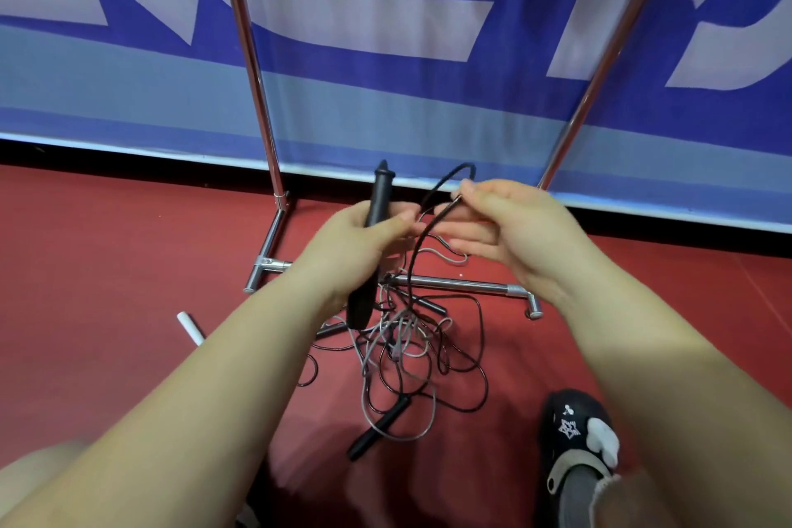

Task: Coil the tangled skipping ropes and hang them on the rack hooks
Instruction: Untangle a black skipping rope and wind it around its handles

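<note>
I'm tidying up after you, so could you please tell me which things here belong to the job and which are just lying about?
For the job:
- black skipping-rope handle, gripped by left hand
- thin black cord, pinched by right hand
- tangled black and grey ropes
- chrome metal rack

Lying about:
- white tube
- black shoe

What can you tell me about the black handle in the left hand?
The black handle is a slim matte stick, plastic or rubber by its look, with a tapered tip pointing up. The left hand grips its middle. A second dark piece shows below that hand. Thin black cord loops toward the right hand.
</note>
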Demonstrator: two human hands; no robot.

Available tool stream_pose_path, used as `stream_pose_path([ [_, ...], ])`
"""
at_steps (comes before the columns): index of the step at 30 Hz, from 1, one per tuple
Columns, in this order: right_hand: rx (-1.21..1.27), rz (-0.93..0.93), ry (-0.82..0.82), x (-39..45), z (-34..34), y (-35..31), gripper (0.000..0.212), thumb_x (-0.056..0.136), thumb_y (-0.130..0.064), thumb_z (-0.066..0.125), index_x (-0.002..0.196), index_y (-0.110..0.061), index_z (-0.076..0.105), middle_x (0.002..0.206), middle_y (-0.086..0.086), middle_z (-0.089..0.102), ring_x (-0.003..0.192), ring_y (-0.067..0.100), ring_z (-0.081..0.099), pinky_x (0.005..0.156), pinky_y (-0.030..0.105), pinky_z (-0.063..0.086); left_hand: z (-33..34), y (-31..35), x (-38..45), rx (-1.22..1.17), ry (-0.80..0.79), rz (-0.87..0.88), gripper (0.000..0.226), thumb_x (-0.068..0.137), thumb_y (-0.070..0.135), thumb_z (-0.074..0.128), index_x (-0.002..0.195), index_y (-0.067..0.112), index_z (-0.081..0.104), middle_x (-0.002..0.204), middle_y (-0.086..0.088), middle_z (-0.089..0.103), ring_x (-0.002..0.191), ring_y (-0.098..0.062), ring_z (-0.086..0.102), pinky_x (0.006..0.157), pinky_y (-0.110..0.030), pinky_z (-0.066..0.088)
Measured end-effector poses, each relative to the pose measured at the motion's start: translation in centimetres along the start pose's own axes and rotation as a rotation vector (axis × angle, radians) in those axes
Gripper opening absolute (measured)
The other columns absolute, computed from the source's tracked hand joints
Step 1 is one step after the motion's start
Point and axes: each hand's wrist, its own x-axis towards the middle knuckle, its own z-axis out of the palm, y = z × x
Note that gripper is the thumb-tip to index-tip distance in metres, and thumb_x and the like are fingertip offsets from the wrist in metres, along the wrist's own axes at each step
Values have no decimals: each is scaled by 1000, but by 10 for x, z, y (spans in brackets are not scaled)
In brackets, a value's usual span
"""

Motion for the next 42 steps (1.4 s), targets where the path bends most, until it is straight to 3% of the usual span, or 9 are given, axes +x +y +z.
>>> stream_pose_path([
  [6,458,83,93,-1,-2,-9,20,98,-23,48,83,-14,58,71,-2,73,66,9,71,56,19,56,8,-7,-1,168,-22,90,10,90,21,64,92,30,68,105,-3,73,106,-19,65,100,-34,47],
  [11,570,64,106,0,-3,-13,25,98,-23,48,78,-14,58,70,-2,73,65,8,71,53,18,54,11,-9,1,302,-30,185,11,90,21,65,98,26,66,93,11,70,80,4,64,79,-14,48],
  [15,566,27,87,3,-8,-14,19,98,-25,48,89,-11,59,78,2,74,72,11,72,59,22,57,16,-10,4,119,9,142,6,90,12,63,87,18,64,75,6,68,66,-9,66,77,-28,54],
  [18,209,16,67,5,-13,-11,17,96,-27,51,102,-13,60,94,6,73,82,13,72,70,26,58,14,-4,6,-78,25,88,4,93,11,59,91,14,61,65,7,68,57,-9,66,66,-23,54],
  [23,-829,-83,-130,-2,-13,8,16,85,-26,69,100,-20,66,93,-3,71,87,10,67,80,21,50,10,7,6,-311,40,11,3,92,14,58,90,15,60,67,5,71,60,-12,70,63,-22,57],
  [25,-921,-97,-188,-2,-9,15,18,85,-23,70,100,-23,61,94,-2,70,92,14,67,89,29,51,9,9,6,-372,53,-6,4,93,13,58,90,14,61,67,4,71,61,-12,70,62,-22,57],
  [31,-732,-221,-49,3,-7,16,15,89,-18,64,77,-22,58,77,6,70,78,23,70,86,43,54,7,12,9,-405,29,3,12,96,14,52,94,14,63,77,1,74,72,-14,72,67,-24,59],
  [36,-121,-92,27,1,-6,-4,14,96,-14,52,85,-10,58,72,4,71,66,11,71,65,22,58,11,-5,6,-79,-10,40,12,93,13,57,99,18,67,103,-11,72,102,-22,66,98,-38,49],
  [42,587,19,84,3,-13,-15,15,98,-14,46,89,-10,57,67,4,71,65,14,72,57,23,58,16,-12,7,8,-81,5,13,93,18,58,103,14,65,93,-4,74,92,-14,68,88,-30,51],
])
